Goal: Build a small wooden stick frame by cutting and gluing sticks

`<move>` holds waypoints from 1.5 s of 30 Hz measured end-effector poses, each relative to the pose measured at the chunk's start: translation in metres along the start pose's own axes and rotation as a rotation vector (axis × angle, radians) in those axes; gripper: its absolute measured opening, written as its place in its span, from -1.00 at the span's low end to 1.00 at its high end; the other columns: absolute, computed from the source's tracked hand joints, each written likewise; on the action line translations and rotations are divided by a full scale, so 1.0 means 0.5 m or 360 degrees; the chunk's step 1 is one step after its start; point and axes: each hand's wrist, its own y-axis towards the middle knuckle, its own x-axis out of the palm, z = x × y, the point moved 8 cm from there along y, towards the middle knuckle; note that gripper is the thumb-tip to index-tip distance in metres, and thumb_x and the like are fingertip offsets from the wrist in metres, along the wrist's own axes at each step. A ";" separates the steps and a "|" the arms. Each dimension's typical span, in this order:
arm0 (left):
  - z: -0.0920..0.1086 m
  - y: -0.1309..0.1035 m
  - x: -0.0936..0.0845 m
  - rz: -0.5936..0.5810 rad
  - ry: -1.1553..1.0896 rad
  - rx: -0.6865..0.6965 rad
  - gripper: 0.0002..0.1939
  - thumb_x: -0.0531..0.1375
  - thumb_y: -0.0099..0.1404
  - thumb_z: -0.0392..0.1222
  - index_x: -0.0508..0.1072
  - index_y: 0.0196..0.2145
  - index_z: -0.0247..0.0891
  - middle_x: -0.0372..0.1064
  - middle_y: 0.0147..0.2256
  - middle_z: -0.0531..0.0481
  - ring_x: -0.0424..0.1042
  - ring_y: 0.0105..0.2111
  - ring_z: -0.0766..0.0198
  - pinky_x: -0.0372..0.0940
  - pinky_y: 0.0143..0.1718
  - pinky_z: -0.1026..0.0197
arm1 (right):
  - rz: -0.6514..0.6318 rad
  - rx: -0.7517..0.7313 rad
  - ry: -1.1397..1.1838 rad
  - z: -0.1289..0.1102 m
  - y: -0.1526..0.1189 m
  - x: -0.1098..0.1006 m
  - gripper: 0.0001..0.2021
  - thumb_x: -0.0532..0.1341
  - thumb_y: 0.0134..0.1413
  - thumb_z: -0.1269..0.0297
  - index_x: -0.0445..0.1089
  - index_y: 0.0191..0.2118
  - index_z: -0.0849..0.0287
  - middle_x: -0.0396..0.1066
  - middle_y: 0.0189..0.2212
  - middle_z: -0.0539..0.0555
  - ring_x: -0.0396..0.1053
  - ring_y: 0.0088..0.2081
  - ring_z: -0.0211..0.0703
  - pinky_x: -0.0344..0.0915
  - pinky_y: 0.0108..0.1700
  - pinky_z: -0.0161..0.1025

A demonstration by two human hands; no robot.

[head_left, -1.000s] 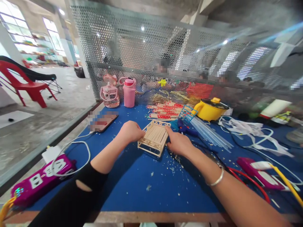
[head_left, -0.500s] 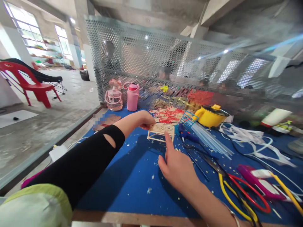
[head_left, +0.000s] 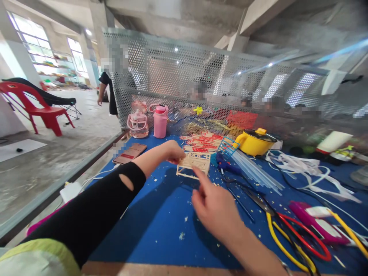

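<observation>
A small frame model built from pale wooden sticks (head_left: pixel 202 161) stands tilted above the blue table mat. At its left rear corner the fingers of my left hand (head_left: pixel 174 151) are closed on it, their tips partly hidden. My right hand (head_left: pixel 217 203) is at the model's near side, index finger stretched out over its front edge and the other fingers loosely curled. Whether that fingertip touches the sticks I cannot tell. Just right of the model lies a dark blue glue gun (head_left: pixel 227 164). Behind it is a pile of red-tipped wooden sticks (head_left: pixel 202 142).
Scissors with red and yellow handles (head_left: pixel 304 237) lie at right, near clear glue sticks (head_left: pixel 255 172) and a yellow pot (head_left: pixel 255 143). Two pink bottles (head_left: pixel 160 120) stand before a perforated metal screen (head_left: pixel 172 65). A phone (head_left: pixel 130 153) lies left; a person stands beyond the screen.
The wooden model has shifted slightly left and tips more toward me, showing more of its top. My right index finger has moved left along its near edge. A person has stepped into view at left.
</observation>
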 end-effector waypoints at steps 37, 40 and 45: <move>-0.064 -0.067 0.071 0.0086 0.0226 0.0293 -0.72 0.17 0.10 -0.09 0.59 -0.30 -0.25 0.50 -0.45 0.04 0.37 -0.43 0.27 0.17 -0.41 0.28 | -0.0315 -0.0536 0.0203 0.029 0.157 0.068 -0.82 0.15 -0.05 0.31 0.52 -0.42 0.11 0.52 -0.46 0.03 0.35 -0.43 -0.21 0.07 -0.42 -0.30; -0.088 -0.070 0.085 -0.0016 -0.0352 0.0284 -0.46 0.23 0.04 -0.15 0.42 0.02 -0.27 0.49 -0.14 -0.06 0.42 -0.20 0.21 0.27 -0.23 0.24 | -0.0314 -0.0517 0.0234 0.030 0.158 0.070 -0.82 0.15 -0.06 0.32 0.52 -0.42 0.11 0.51 -0.48 0.02 0.33 -0.46 -0.24 0.04 -0.44 -0.30; -0.110 -0.067 0.124 -0.0177 -0.1323 0.0194 -0.24 0.23 -0.08 -0.38 0.22 0.13 -0.32 0.43 -0.07 -0.18 0.45 -0.20 0.22 0.31 -0.15 0.16 | -0.0325 -0.0484 0.0300 0.035 0.154 0.075 -0.81 0.15 -0.03 0.31 0.53 -0.44 0.12 0.49 -0.51 0.00 0.29 -0.50 -0.28 0.02 -0.46 -0.31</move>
